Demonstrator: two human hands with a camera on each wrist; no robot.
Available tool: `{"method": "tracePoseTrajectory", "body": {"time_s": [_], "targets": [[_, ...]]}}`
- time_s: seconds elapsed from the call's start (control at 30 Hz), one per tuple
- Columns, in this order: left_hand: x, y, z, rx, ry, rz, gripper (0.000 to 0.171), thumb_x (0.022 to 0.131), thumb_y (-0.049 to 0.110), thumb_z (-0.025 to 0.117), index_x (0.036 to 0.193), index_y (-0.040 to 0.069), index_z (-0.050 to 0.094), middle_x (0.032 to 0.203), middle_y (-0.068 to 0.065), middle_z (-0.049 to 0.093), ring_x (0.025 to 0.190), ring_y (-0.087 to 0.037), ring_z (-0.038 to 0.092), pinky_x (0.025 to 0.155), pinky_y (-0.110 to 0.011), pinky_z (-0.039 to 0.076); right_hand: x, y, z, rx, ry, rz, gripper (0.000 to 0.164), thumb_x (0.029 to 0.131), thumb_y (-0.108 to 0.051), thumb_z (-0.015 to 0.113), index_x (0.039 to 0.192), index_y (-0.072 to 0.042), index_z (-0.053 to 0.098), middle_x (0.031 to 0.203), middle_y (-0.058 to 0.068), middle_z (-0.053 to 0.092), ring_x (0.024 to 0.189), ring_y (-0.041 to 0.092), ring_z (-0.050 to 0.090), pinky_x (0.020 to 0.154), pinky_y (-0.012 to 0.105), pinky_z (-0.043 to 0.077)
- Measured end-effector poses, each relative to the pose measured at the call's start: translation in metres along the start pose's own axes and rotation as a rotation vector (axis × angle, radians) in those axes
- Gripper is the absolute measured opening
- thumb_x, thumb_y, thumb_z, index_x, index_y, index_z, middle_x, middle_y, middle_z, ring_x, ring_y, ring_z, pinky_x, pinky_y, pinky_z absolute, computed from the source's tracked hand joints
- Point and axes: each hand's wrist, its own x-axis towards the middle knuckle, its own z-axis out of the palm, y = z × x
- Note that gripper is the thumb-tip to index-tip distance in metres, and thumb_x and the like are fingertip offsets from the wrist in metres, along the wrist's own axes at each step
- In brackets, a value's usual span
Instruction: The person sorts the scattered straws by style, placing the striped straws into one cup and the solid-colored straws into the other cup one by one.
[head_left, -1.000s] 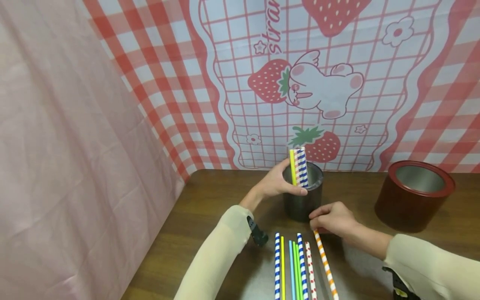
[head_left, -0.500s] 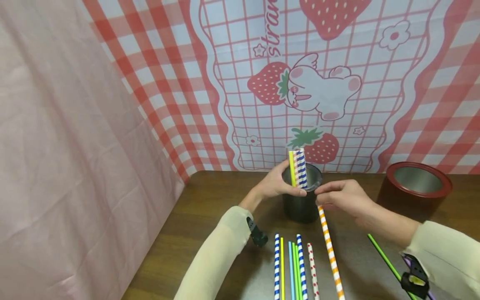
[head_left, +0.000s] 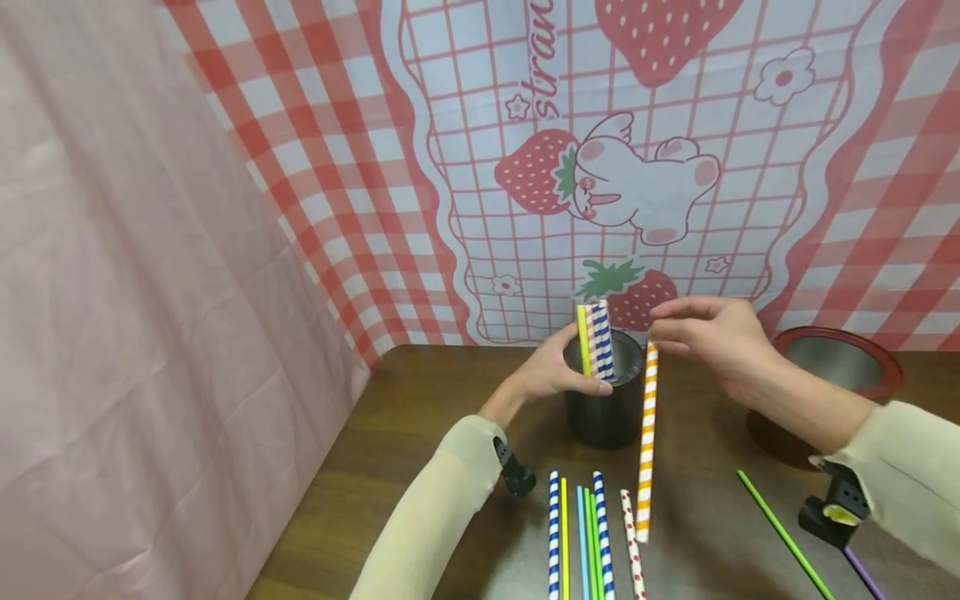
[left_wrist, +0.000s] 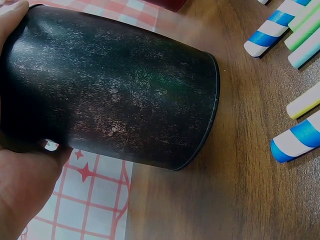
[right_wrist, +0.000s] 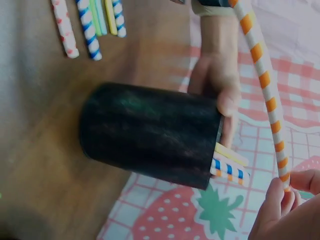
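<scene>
My left hand (head_left: 551, 367) grips the black can (head_left: 603, 417) around its upper side, thumb along the front of the rim. Upright in that can stand a yellow straw (head_left: 584, 343), a pink-striped straw and a blue-striped straw (head_left: 603, 346). To the right of the rim, my right hand (head_left: 723, 342) pinches the top end of an orange-and-white striped paper straw (head_left: 647, 450). It hangs nearly vertical, and its lower end overlaps a red-dotted straw (head_left: 632, 533). In the right wrist view the pinching fingertips (right_wrist: 272, 197) show on the straw's end.
Several straws lie side by side in front of the can, including a blue-striped one (head_left: 553, 533), a yellow one and green ones (head_left: 594, 542). A green straw (head_left: 783, 533) and a purple straw (head_left: 862, 571) lie at right. Behind my right forearm stands a red-brown can (head_left: 840, 358).
My right hand has risen from low beside the black can to above rim height, lifting the orange-striped straw off the table and turning it upright. The left hand has stayed on the can.
</scene>
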Motion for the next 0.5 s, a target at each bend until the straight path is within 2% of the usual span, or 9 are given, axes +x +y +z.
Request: {"method": "tracePoseTrajectory", "body": {"time_s": [0.1, 0.2, 0.37, 0.5], "targets": [[0.0, -0.001, 0.0, -0.002, -0.003, 0.0, 0.076, 0.074, 0.0, 0.079, 0.138, 0.015, 0.041, 0.112, 0.002, 0.062, 0.097, -0.011, 0.062, 0.09, -0.027, 0.049, 0.006, -0.008, -0.003, -0.002, 0.062, -0.026, 0.04, 0.091, -0.024, 0.065, 0.119, 0.003, 0.057, 0.119, 0.006, 0.051, 0.084, -0.006, 0.06, 0.076, 0.015, 0.053], [-0.001, -0.001, 0.0, -0.003, 0.0, 0.001, 0.076, 0.074, 0.0, 0.079, 0.139, 0.015, 0.041, 0.112, 0.002, 0.061, 0.098, -0.01, 0.062, 0.09, -0.027, 0.049, 0.011, -0.015, -0.007, 0.016, 0.115, -0.055, 0.033, 0.09, -0.023, 0.067, 0.114, -0.001, 0.062, 0.115, -0.001, 0.051, 0.089, -0.003, 0.057, 0.075, 0.013, 0.051], [-0.001, 0.0, 0.0, -0.001, 0.001, 0.004, 0.077, 0.073, -0.001, 0.079, 0.138, 0.015, 0.041, 0.111, 0.001, 0.062, 0.097, -0.01, 0.062, 0.089, -0.027, 0.05, 0.019, -0.028, -0.016, 0.132, 0.217, -0.1, 0.006, 0.088, -0.017, 0.068, 0.092, -0.02, 0.071, 0.105, -0.009, 0.054, 0.087, -0.001, 0.06, 0.075, 0.014, 0.052], [-0.001, 0.0, -0.001, 0.014, 0.01, 0.008, 0.077, 0.072, -0.001, 0.079, 0.138, 0.012, 0.041, 0.108, -0.001, 0.063, 0.094, -0.01, 0.061, 0.087, -0.027, 0.05, 0.026, -0.04, -0.021, 0.229, 0.312, -0.124, 0.011, 0.085, -0.01, 0.068, 0.088, -0.02, 0.07, 0.1, -0.008, 0.058, 0.083, 0.0, 0.062, 0.072, 0.013, 0.052]]}}
